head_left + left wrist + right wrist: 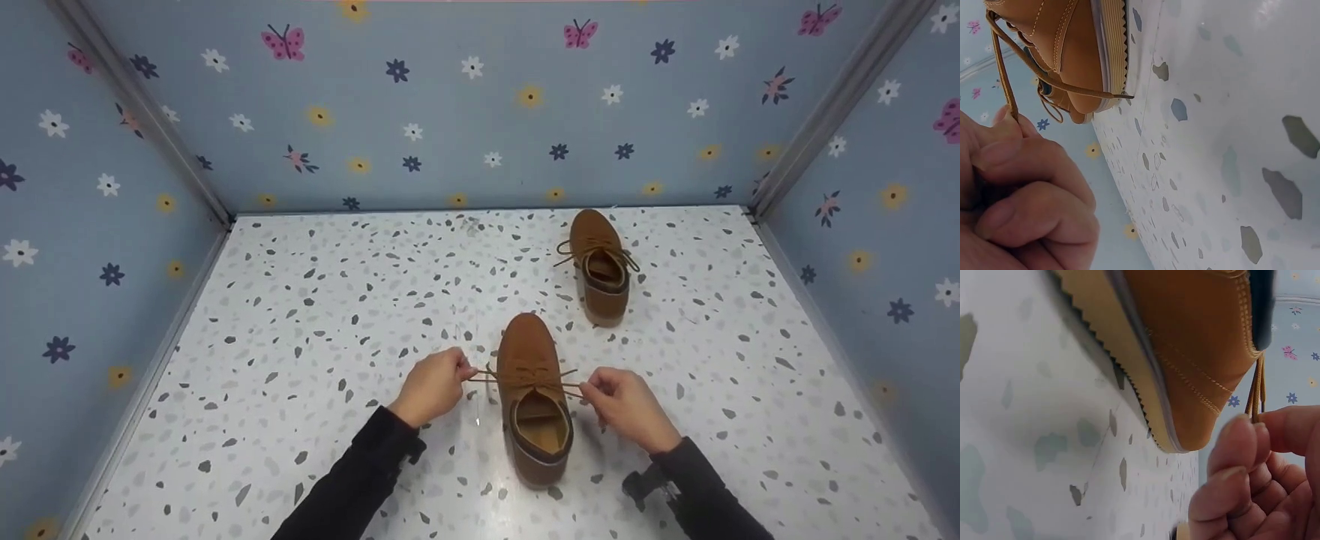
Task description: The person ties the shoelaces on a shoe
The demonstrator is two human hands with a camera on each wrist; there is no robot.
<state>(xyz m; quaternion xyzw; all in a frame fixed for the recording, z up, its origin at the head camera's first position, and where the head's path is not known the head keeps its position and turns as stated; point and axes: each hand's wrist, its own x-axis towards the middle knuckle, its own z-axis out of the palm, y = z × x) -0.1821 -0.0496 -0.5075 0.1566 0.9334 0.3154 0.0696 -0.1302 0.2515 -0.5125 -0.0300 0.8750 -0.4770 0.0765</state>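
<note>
A brown lace-up shoe (528, 343) stands on the speckled surface between the two hands, toe pointing away. To its left, my left hand (433, 386) pinches a strand or loop of the brown shoelace (1004, 73), drawn out sideways; a loose lace end hangs beside the shoe in the left wrist view. On the other side my right hand (631, 406) holds the lace (1256, 388) between thumb and forefinger, also pulled outward. The laces cross in a knot over the shoe's tongue. Beyond it, to the right, is the matching shoe (592, 229), its laces tied in a bow.
The speckled white surface (322, 337) is bounded by blue flowered panels: one at the back (465, 112), one on the left (90, 247) and one on the right (862, 247). Grey metal strips run along the corners. Dark sleeves cover both forearms.
</note>
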